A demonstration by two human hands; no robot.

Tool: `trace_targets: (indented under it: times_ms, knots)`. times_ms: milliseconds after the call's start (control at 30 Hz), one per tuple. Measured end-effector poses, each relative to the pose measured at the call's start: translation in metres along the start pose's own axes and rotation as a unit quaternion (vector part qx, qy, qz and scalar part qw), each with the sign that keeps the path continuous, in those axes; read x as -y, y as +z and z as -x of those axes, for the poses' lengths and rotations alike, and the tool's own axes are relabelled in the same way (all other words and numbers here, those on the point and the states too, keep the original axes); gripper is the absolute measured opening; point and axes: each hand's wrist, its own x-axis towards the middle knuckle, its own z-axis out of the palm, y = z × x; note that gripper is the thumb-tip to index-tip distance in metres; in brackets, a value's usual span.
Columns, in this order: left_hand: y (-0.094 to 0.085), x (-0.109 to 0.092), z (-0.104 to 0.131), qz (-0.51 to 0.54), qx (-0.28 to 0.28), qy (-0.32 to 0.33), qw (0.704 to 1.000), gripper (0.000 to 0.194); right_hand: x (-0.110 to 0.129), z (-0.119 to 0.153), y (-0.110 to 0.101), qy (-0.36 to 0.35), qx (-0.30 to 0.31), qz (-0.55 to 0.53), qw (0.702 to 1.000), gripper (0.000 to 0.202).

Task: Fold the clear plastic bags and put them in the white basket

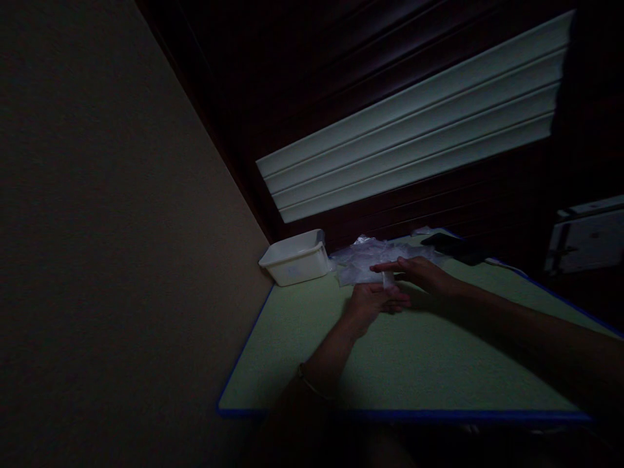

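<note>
My left hand (371,303) is low over the pale green table (302,338), its fingers closed around the lower end of a small clear plastic bag (388,279). Just above it, my right hand (420,273) reaches in from the right, with its thumb and fingers at the bag's upper end. Both hands are in front of a spread of clear plastic bags (361,260). The picture is dim, and anything inside the small bag cannot be made out.
A white plastic bin (299,265) stands at the table's back left, beside the wall. Toward the back right lie a dark flat object (448,246) and a pale cable (504,264). A white box (587,240) is beyond the table at right.
</note>
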Motion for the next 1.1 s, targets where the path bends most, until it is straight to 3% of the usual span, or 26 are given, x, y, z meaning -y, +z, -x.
trace_targets:
  times_ms: [200,300,500,700,900,1100]
  knots:
    - [0.003,0.002,0.001,-0.017,0.005,-0.015,1.0,0.037,-0.005,-0.007,-0.013,-0.04,-0.084,-0.064,0.994,0.04]
    - [0.004,0.001,0.001,-0.017,-0.008,-0.011,1.0,0.035,-0.005,-0.008,-0.013,-0.017,-0.108,-0.064,0.992,0.038]
    - [0.004,-0.001,0.002,0.003,-0.011,-0.002,1.0,0.042,-0.009,-0.005,-0.004,0.057,-0.054,0.009,0.997,0.039]
    - [0.002,0.0,0.0,0.017,-0.027,0.006,0.999,0.04,-0.017,0.0,0.007,0.121,-0.034,-0.091,0.988,0.036]
    - [0.001,0.001,0.0,0.004,-0.018,0.004,1.0,0.043,-0.017,0.0,0.013,0.122,-0.041,-0.096,0.987,0.036]
    - [-0.002,0.0,-0.003,-0.033,-0.025,-0.015,0.999,0.048,-0.02,-0.004,0.003,0.096,-0.038,-0.02,0.994,0.036]
